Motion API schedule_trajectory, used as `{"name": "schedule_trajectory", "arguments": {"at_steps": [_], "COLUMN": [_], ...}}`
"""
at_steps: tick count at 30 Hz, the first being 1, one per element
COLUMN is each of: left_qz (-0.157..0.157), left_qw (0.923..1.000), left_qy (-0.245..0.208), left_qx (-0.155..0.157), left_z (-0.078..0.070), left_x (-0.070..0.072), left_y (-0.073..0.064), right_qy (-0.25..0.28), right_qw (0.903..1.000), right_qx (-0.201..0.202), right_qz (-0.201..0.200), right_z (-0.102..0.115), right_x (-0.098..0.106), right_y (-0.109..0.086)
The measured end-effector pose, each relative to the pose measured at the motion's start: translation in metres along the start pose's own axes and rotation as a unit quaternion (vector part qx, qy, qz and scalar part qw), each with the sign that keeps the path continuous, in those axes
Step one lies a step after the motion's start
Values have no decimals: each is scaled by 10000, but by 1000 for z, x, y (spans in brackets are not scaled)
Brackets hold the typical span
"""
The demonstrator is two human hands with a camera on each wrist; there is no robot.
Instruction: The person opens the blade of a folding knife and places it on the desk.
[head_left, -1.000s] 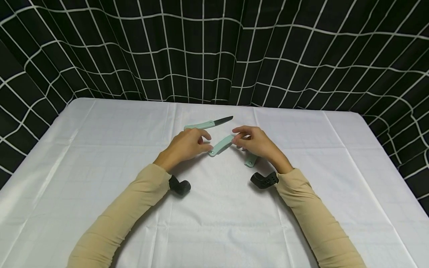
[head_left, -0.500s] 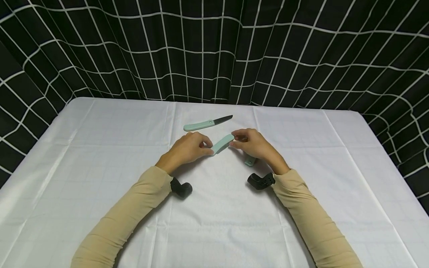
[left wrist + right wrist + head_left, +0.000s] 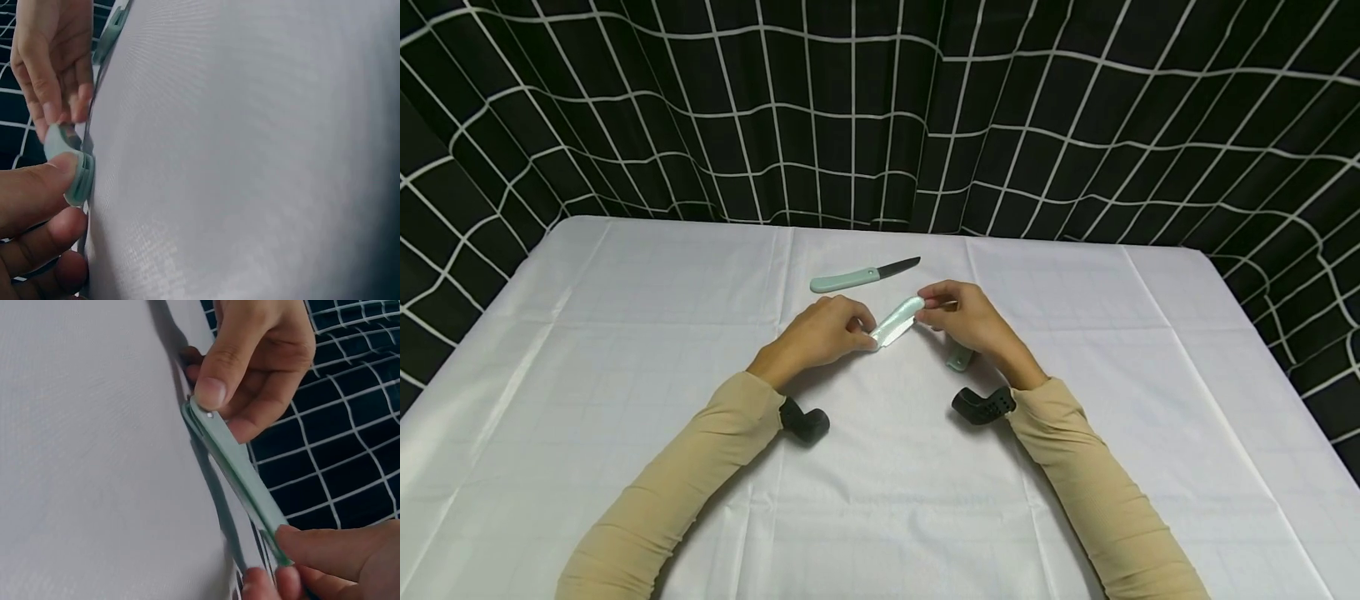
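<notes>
A mint-green folding knife [image 3: 897,323], folded, is held between both hands just above the table. My left hand [image 3: 829,332] pinches its riveted end, with the thumb over the rivet in the right wrist view. The fingertips of my right hand [image 3: 958,315] pinch the opposite end. Behind the hands lies a second folding knife [image 3: 844,281] with its dark blade out, pointing right. A third mint-green folding knife [image 3: 959,357] lies under the right hand, mostly hidden; only its riveted end shows in the head view.
A white cloth covers the table [image 3: 880,492]. Beyond its far edge hangs a black curtain [image 3: 850,117] with a white grid. Black wrist devices [image 3: 805,421] sit at both sleeve cuffs, close to the cloth.
The left hand has moved slightly right and taken hold of the knife's riveted end. The folded knife has rolled, so its face now catches the light. The right fingers still hold its other end.
</notes>
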State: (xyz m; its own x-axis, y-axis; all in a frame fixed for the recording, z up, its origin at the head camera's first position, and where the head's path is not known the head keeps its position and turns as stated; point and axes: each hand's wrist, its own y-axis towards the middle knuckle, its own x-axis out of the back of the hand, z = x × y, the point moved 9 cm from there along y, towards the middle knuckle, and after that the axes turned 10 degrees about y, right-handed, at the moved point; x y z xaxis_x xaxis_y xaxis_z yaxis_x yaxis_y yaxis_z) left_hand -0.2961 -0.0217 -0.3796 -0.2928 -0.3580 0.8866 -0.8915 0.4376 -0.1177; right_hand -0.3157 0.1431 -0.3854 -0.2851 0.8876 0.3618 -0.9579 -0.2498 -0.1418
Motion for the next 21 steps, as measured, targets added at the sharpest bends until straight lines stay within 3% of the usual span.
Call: {"name": "schedule_trajectory", "arguments": {"at_steps": [8, 21], "left_qz": [-196, -176], "left_qw": [9998, 9979], "left_qy": [-41, -603], "left_qx": [-92, -185], "left_z": [-3, -5], "left_x": [4, 9], "left_y": [1, 0], "right_qy": [806, 1075], "right_qw": [9964, 9922], "right_qx": [219, 584], "right_qz": [-137, -224], "right_z": [11, 26], "right_x": [-2, -2], "right_y": [-2, -7]}}
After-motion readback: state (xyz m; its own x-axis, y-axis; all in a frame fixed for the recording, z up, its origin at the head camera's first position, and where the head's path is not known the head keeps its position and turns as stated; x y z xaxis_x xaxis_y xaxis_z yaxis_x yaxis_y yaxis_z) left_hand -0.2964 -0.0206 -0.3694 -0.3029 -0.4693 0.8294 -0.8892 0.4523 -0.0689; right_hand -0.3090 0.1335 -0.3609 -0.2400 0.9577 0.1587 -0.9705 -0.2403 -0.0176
